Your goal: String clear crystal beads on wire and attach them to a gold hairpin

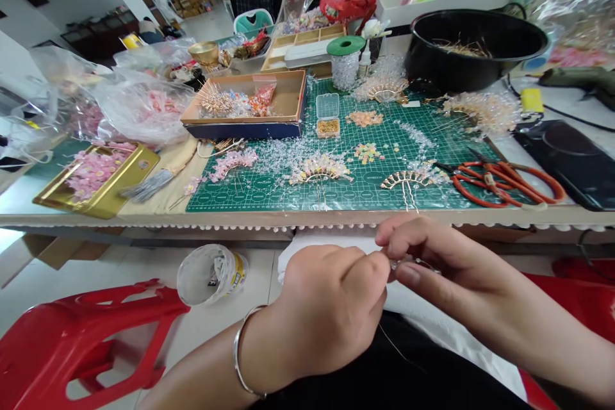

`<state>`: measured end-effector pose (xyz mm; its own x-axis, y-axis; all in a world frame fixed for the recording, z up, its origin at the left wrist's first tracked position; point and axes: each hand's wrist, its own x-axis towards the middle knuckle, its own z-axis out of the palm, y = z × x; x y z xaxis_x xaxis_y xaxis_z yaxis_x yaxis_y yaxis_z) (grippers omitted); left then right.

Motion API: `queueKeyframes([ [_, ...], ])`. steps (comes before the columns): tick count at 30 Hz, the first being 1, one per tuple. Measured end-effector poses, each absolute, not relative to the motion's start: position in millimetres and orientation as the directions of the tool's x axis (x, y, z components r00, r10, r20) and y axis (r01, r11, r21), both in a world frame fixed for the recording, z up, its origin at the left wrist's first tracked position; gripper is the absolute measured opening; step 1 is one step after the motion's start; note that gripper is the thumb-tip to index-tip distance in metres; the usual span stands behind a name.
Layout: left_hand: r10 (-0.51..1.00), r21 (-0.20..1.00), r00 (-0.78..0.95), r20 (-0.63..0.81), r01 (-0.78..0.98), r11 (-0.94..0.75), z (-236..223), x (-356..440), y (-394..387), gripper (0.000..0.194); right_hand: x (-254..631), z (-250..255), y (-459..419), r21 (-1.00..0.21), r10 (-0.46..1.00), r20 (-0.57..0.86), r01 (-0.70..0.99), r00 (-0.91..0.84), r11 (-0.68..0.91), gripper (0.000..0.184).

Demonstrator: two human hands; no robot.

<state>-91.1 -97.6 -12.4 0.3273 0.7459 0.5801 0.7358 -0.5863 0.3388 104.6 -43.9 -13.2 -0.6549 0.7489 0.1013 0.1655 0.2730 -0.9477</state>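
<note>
My left hand, a silver bangle on its wrist, is closed in a pinch just below the table edge. My right hand meets it fingertip to fingertip, also pinched. Between the fingertips sits a tiny clear bead piece on thin wire, too small to name for certain. A fine wire trails down over my dark lap. On the green cutting mat above lie a gold fan-shaped hair comb, a beaded comb and a pink comb.
Orange pliers and scissors lie at the mat's right. A black bowl, a cardboard tray of beads, a gold tray of pink flowers and plastic bags crowd the table. A red stool and a white tub stand on the floor.
</note>
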Motion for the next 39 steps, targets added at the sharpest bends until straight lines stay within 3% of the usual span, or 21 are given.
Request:
queueKeyframes([
  [5,0.707,0.233,0.385,0.593,0.759,-0.608,-9.1,-90.0,-97.3,0.020,105.2,-25.9,-45.6,-0.986,0.745,-0.155,0.056,-0.649,-0.156,0.009],
  [9,0.737,0.279,0.384,0.556,0.749,-0.601,-9.3,-91.1,-97.1,0.019,107.1,-29.9,-45.6,-0.983,0.757,-0.155,0.026,-0.635,-0.179,0.008],
  [15,0.799,0.456,0.336,0.499,0.682,-0.572,-12.2,-94.7,-94.8,0.015,106.6,-25.1,-42.3,-0.989,0.808,0.021,0.106,-0.589,0.103,0.010],
  [18,0.816,0.429,0.358,0.454,0.715,-0.552,-9.2,-97.1,-94.9,0.017,111.2,-24.4,-38.7,-0.965,0.776,0.031,0.182,-0.630,0.187,0.011],
  [20,0.819,0.341,0.401,0.410,0.765,-0.546,-6.8,-98.0,-95.3,0.018,116.0,-24.2,-37.5,-0.925,0.760,0.045,0.260,-0.648,0.276,0.010],
  [22,0.814,0.228,0.445,0.373,0.806,-0.546,-5.7,-97.0,-95.3,0.020,119.8,-22.6,-39.1,-0.809,0.734,0.117,0.365,-0.669,0.461,0.006],
  [25,0.768,0.111,0.532,0.356,0.792,-0.600,-7.0,-91.5,-93.9,0.016,119.2,-17.7,-47.3,-0.471,0.625,0.304,0.457,-0.719,0.755,0.037],
  [28,0.722,0.064,0.598,0.348,0.753,-0.655,-10.5,-84.4,-91.8,0.017,111.2,-13.8,-55.9,-0.280,0.527,0.393,0.447,-0.754,0.849,0.048],
  [35,0.752,0.133,0.618,0.228,0.746,-0.653,-11.1,-82.3,-87.6,0.018,108.5,-19.3,-49.9,-0.508,0.640,0.274,0.457,-0.717,0.730,0.043],
  [39,0.761,0.208,0.605,0.232,0.734,-0.647,-6.4,-84.8,-82.9,0.016,112.8,-26.2,-43.3,-0.711,0.704,0.049,0.471,-0.708,0.523,0.026],
])
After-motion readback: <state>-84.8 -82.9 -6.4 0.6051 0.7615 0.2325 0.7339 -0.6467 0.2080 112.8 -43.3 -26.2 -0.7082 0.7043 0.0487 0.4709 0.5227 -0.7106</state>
